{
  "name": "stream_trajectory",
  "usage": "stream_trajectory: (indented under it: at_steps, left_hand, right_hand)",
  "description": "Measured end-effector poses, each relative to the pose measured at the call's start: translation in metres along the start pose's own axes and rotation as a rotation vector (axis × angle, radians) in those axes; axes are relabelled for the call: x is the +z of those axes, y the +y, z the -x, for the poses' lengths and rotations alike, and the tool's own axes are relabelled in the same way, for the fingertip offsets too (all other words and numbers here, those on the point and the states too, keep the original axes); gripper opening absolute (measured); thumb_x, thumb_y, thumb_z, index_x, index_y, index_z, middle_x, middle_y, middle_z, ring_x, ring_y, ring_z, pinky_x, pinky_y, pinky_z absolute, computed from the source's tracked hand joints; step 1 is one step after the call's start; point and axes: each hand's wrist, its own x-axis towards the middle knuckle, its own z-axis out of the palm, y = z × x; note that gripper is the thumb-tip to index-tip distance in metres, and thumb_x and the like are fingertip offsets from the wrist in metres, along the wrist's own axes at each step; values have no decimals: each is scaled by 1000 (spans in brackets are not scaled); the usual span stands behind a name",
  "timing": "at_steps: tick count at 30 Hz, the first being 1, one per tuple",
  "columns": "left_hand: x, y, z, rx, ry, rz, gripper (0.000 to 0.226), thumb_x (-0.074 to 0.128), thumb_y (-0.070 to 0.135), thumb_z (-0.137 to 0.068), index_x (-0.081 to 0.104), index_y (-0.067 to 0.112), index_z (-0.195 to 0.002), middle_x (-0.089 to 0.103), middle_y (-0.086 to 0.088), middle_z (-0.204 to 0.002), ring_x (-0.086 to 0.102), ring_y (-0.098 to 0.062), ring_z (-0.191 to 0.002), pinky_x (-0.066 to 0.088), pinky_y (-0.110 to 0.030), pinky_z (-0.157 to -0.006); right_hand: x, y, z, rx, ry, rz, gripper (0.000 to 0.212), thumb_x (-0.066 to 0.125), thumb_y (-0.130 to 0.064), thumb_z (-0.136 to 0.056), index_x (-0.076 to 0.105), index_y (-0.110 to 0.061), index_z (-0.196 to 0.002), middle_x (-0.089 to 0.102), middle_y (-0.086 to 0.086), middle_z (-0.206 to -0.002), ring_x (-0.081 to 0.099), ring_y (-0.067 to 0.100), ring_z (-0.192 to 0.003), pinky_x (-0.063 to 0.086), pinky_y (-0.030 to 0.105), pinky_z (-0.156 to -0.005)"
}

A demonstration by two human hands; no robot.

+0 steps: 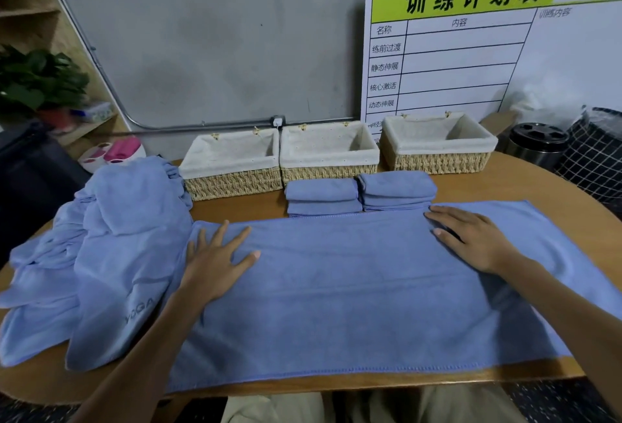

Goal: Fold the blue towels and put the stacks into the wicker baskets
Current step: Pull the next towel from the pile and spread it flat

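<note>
Blue towel (353,288) spread flat across the near half of the table (235,208), its long edges running left to right, the near hem lying along the table's front edge. Left hand (215,261), fingers straight and splayed, pressed palm-down on the towel's left end. Right hand (471,237), fingers extended, flat on the towel toward its far right edge; neither hand grasps the cloth. Just behind the towel, two stacks (360,193) of folded blue towels, side by side and touching or nearly so; the exact count in each is hard to read. Left of the spread towel, a heap (101,247) of unfolded blue towels, one bearing the word "YOGA", overlapping the towel's left end. Along the far edge of the table, three lined wicker baskets (330,153) in a row, nothing visible in them. Behind the baskets, a white schedule board (471,52) leaning on the grey wall. Far right, a metal bin (535,143).
</note>
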Motion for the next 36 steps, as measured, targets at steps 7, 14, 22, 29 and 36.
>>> stream_trajectory:
  at_steps: [7, 14, 22, 29, 36]
  left_hand:
    - [0, 22, 6, 44, 89, -5, 93, -2, 93, -75, 0, 49, -156, -5, 7, -168, 0, -38, -153, 9, -61, -119]
    - [1, 31, 6, 23, -32, 2, 86, 10, 82, -81, 3, 44, -158, -10, 8, -168, -5, -32, -154, 5, -64, -119]
    - [3, 62, 21, 153, 13, 34, 116, -7, 97, -60, 15, 40, -158, 0, 10, -168, -1, -24, -155, 5, -60, -119]
    - [9, 100, 27, 361, 332, 216, 82, 23, 78, -87, 54, 26, -143, 43, 3, -155, 40, -25, -142, 32, -55, -114]
    - [12, 104, 31, 296, 7, 42, 119, -8, 103, -54, 5, 45, -157, -13, 12, -167, -14, -21, -154, -3, -59, -121]
  right_hand:
    - [-1, -12, 0, -42, 220, 137, 53, 30, -46, -97, 70, -18, -119, 69, 2, -124, 65, 27, -111, 44, 45, -95]
    - [5, -46, 16, 101, 105, 30, 68, 21, -64, -90, 62, -28, -130, 57, -2, -142, 53, 25, -130, 43, 45, -103]
    - [-7, -56, 27, 137, -243, 30, 120, -15, -97, -58, 8, -36, -158, -2, -13, -166, -4, 14, -153, 3, 40, -124]
    - [-3, -96, 14, -87, 138, -100, 92, 8, -85, -85, 57, -27, -136, 55, -7, -143, 49, 19, -133, 30, 40, -111]
    - [18, -131, 10, -87, -224, -33, 93, 11, -89, -78, 11, -41, -157, 0, -16, -165, -7, 13, -153, -2, 43, -124]
